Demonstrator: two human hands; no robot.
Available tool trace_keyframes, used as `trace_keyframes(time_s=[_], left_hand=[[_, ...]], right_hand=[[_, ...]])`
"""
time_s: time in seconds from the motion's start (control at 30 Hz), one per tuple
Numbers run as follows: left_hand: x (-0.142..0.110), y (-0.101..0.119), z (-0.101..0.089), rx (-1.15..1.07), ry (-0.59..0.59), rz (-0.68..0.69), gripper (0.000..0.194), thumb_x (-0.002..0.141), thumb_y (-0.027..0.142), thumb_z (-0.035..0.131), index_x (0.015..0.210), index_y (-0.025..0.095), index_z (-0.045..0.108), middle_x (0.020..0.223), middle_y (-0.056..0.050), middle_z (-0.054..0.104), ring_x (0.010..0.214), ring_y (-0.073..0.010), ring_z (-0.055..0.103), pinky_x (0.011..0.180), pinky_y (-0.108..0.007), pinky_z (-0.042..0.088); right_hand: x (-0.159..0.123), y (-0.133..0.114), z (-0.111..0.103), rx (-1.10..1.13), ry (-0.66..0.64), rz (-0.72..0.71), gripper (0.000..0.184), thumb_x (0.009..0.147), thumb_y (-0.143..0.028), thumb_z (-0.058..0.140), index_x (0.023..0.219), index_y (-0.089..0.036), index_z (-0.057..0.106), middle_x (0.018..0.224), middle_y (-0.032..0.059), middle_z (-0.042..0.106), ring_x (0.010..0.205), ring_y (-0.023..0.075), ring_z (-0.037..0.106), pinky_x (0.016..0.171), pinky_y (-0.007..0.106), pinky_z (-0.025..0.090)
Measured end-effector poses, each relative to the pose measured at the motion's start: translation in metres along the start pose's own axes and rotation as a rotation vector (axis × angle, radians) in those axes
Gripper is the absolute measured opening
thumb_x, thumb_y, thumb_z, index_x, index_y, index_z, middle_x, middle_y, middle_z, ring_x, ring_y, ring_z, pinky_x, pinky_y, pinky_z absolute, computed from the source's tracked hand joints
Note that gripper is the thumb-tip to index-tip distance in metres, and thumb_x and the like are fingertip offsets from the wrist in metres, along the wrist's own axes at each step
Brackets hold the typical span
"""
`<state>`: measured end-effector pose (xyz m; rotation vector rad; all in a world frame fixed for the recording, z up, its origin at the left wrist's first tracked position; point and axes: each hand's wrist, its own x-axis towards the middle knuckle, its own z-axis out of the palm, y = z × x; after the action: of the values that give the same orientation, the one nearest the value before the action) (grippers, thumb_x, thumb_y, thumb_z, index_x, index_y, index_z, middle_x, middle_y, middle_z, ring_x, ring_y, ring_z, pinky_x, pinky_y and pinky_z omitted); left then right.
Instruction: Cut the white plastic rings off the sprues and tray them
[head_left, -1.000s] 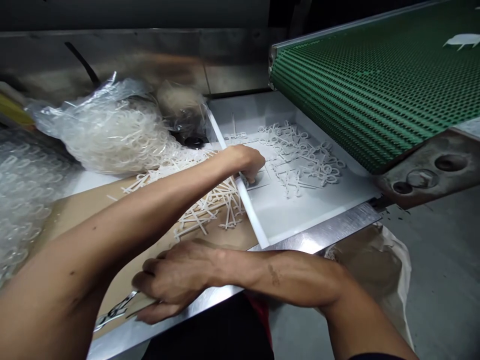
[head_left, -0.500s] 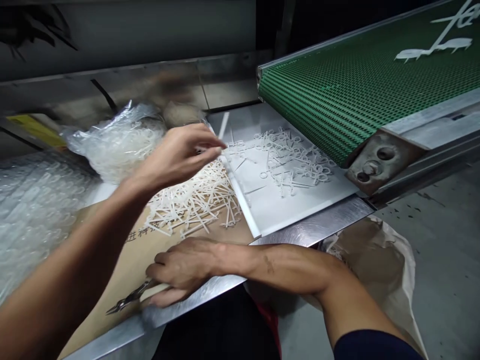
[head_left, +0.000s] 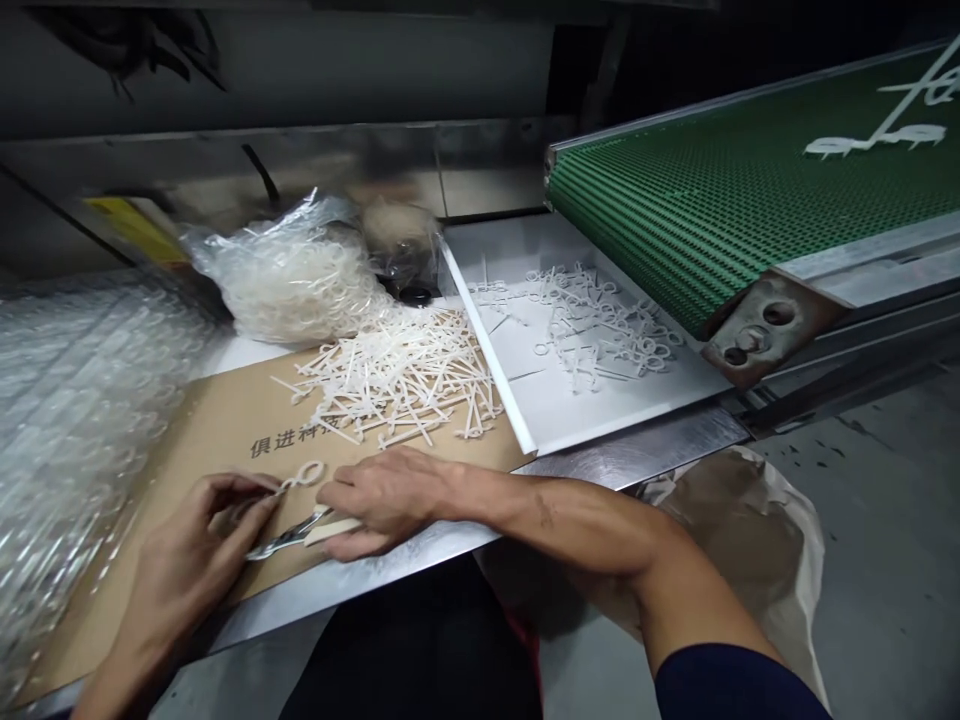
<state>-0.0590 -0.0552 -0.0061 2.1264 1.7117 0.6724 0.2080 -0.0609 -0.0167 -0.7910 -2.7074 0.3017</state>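
Note:
Low over the cardboard [head_left: 217, 420], my left hand [head_left: 199, 545] pinches a small white plastic piece with a ringed end [head_left: 291, 483]. My right hand [head_left: 394, 498] is wrapped round the cream handles of a pair of cutting pliers [head_left: 289, 537]. The pliers' metal jaws point left, close to my left fingertips and just below the plastic piece. Whether jaws and piece touch, I cannot tell. Beyond both hands a heap of white plastic sticks [head_left: 409, 375] lies on the cardboard.
A white tray [head_left: 592, 425] with clear ringed pieces sits beneath the end of a green conveyor belt [head_left: 697, 200]. White moulded parts [head_left: 874, 140] lie on the belt. Plastic bags of parts [head_left: 292, 285] stand behind the heap; clear-wrapped pieces [head_left: 82, 400] fill the left side.
My left hand has come down and towards me, from above the heap beside the tray to the pliers, with a white piece in its fingers. My right hand keeps its grip on the pliers.

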Motion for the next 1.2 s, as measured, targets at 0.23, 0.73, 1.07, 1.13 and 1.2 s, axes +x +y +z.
trace_keyframes(time_s=[0.23,0.73,1.07,1.13,1.2], left_hand=[[-0.006,-0.007,0.006,0.066,-0.037,0.086,0.029,0.091,0.049,0.061,0.118,0.043,0.054,0.116,0.005,0.07,0.109,-0.0329,0.07,0.096,-0.055,0.057],[-0.024,-0.024,0.003,0.082,0.07,0.095,0.026,0.099,0.031,0.063,0.122,0.019,0.066,0.122,-0.01,0.064,0.117,-0.0267,0.06,0.103,-0.044,0.049],[-0.026,0.012,0.019,-0.329,0.332,0.128,0.022,0.09,0.025,0.078,0.108,0.016,0.07,0.093,-0.003,0.069,0.08,-0.0121,0.061,0.074,-0.026,0.05],[-0.029,0.017,0.026,-0.389,0.368,0.12,0.022,0.089,0.022,0.078,0.108,0.016,0.07,0.091,-0.002,0.067,0.079,-0.0115,0.06,0.073,-0.025,0.05],[-0.031,0.02,0.031,-0.421,0.384,0.119,0.023,0.088,0.02,0.079,0.108,0.016,0.071,0.091,-0.002,0.067,0.08,-0.0114,0.059,0.073,-0.025,0.05]], right_hand=[[-0.004,0.001,-0.011,0.001,-0.042,0.058,0.044,0.104,-0.059,0.047,0.116,-0.018,0.059,0.112,0.0086,0.074,0.097,0.0238,0.07,0.07,0.033,0.049],[-0.008,0.002,0.0,0.021,0.087,0.005,0.035,0.1,-0.038,0.055,0.12,-0.011,0.061,0.091,0.0104,0.069,0.074,0.0249,0.064,0.067,0.037,0.049],[-0.004,-0.016,-0.017,0.464,0.112,0.294,0.026,0.098,-0.029,0.055,0.117,-0.013,0.065,0.091,0.0073,0.073,0.078,0.0205,0.068,0.072,0.033,0.051],[-0.002,-0.019,-0.023,0.564,0.062,0.395,0.027,0.099,-0.032,0.054,0.116,-0.014,0.067,0.096,0.0074,0.075,0.085,0.0217,0.069,0.077,0.034,0.051],[0.0,-0.02,-0.029,0.653,0.005,0.478,0.027,0.101,-0.034,0.053,0.113,-0.016,0.068,0.098,0.0061,0.075,0.088,0.0218,0.069,0.079,0.034,0.05]])
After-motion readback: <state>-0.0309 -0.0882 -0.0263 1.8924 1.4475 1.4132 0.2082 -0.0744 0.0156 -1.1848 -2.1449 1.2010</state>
